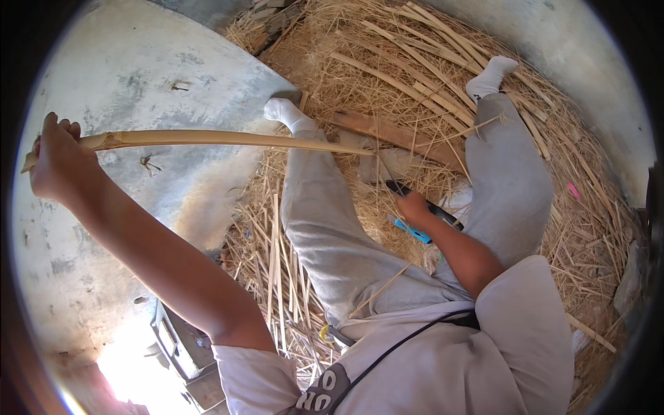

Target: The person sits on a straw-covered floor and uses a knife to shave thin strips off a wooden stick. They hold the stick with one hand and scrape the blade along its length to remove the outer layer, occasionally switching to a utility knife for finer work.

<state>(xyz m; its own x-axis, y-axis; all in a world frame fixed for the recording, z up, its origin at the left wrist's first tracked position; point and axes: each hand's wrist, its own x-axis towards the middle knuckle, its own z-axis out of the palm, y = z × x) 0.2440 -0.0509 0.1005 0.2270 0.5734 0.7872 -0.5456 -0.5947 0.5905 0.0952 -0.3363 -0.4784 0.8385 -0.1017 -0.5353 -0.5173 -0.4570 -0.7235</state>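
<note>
A long, pale bamboo strip [228, 137] stretches almost level across the left half of the view. My left hand [61, 158] is closed round its far-left end, the arm stretched out. The strip's thin right end passes over my shin and reaches the blade of a knife between my legs. My right hand [413, 207] is closed on the black handle of that knife [396, 187], its narrow blade pointing up at the strip's tip. Whether the edge touches or cuts into the strip, I cannot tell. Under my right wrist shows a light-blue object [413, 231], its kind unclear.
Bamboo shavings [332, 83] cover the floor round my outstretched legs. A brown wooden plank [401, 135] lies between my feet, with long split strips [415, 90] beyond. A stained pale wall [138, 76] rises at left. A dark boxy object [187, 353] stands lower left.
</note>
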